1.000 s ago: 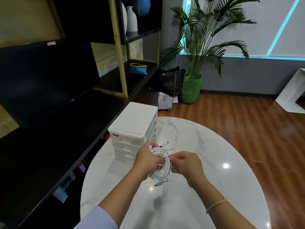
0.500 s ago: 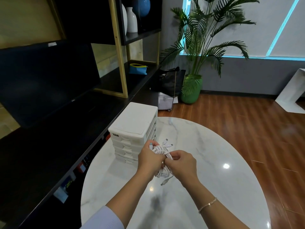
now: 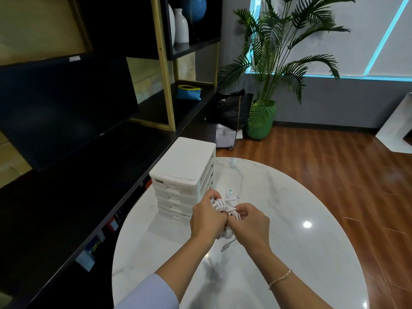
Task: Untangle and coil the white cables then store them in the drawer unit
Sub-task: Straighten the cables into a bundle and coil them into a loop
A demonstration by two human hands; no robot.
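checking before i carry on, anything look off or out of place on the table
Nothing stands out. Both hands, left hand and right hand, grip the white cables above the marble table; the drawer unit stands upright, drawers closed.

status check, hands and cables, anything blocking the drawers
Left hand grips the white cable bundle; right hand pinches it. Bundle held above the table, not stored. Drawer unit drawers look shut; nothing seen blocking them.

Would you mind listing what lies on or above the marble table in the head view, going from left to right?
White drawer unit → left hand → bundle of white cables held between both hands → right hand → bright light reflection on the marble table.
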